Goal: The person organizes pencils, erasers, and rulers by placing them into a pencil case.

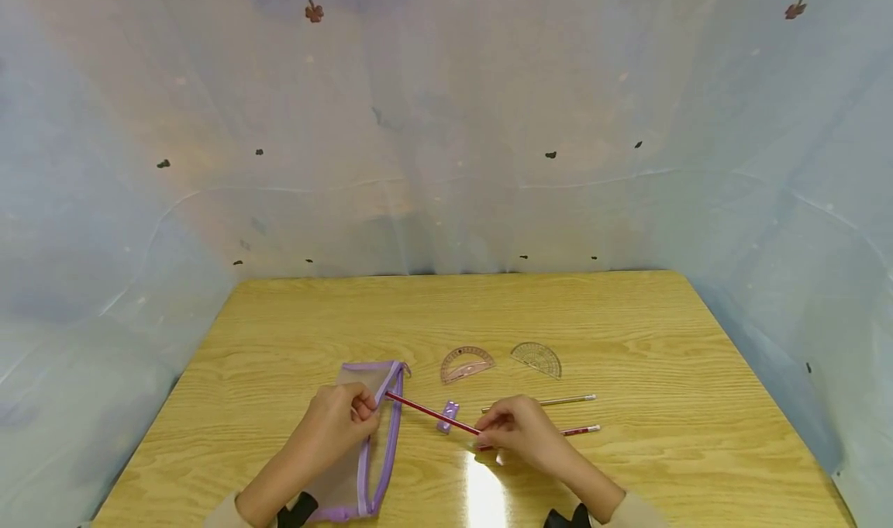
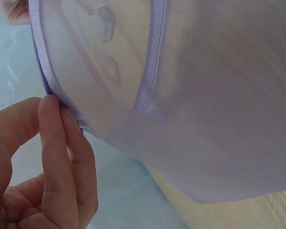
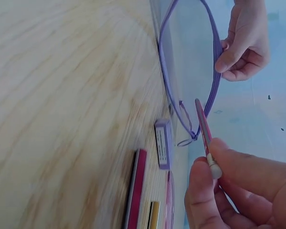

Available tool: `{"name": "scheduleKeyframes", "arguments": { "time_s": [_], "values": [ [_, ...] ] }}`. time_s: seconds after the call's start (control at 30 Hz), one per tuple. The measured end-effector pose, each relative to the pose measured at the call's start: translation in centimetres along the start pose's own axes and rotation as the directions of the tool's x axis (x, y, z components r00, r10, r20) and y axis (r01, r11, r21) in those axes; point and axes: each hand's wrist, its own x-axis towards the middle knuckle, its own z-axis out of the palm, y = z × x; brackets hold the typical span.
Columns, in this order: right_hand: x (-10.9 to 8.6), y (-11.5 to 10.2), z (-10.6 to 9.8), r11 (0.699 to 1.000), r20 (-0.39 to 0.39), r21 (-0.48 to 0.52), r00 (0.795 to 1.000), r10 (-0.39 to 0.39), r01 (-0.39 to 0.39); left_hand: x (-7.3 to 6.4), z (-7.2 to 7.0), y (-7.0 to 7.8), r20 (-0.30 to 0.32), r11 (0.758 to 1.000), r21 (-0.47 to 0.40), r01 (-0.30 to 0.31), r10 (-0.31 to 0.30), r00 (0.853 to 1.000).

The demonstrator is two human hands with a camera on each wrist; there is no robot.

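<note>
My left hand (image 1: pixel 342 418) pinches the zipped edge of a purple-trimmed mesh pencil pouch (image 1: pixel 338 477), whose mouth stands open. In the left wrist view, thumb and fingers (image 2: pixel 50 138) meet on that edge. A red pencil (image 1: pixel 427 410) is pinched by my right hand (image 1: pixel 519 433) near its white eraser end. The pencil slants up and leftward, its far tip at the pouch mouth in the head view. From the right wrist view, whether the tip is inside cannot be told. Beneath the pencil lies a small purple block (image 3: pixel 163 143), like an eraser, on the table.
Right of the pouch, a pink protractor (image 1: pixel 477 351) and a clear protractor (image 1: pixel 537 357) lie on the wooden table (image 1: pixel 628 319). A gold pencil (image 1: pixel 568 400) and another red pencil (image 1: pixel 582 430) lie beyond and partly behind my right hand. A pale patterned cloth (image 1: pixel 446 125) surrounds the table.
</note>
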Motion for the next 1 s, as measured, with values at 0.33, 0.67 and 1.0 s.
{"name": "scheduleKeyframes", "arguments": {
  "time_s": [0.33, 0.67, 1.0],
  "values": [
    [0.8, -0.3, 1.2, 0.999, -0.029, 0.015, 0.998, 0.05, -0.05, 0.0, -0.1, -0.1, 0.002, 1.0, -0.01, 0.028, -0.028, 1.0],
    [1.7, -0.1, 2.3, 0.995, -0.052, 0.073, 0.996, 0.072, -0.068, 0.0, -0.3, -0.1, 0.01, 0.999, -0.022, 0.028, -0.028, 1.0],
    [2.5, -0.4, 3.1, 0.993, -0.072, 0.097, 0.994, 0.08, -0.072, 0.1, -0.3, -0.2, 0.009, 1.0, -0.013, 0.015, -0.015, 1.0]
  ]
}}
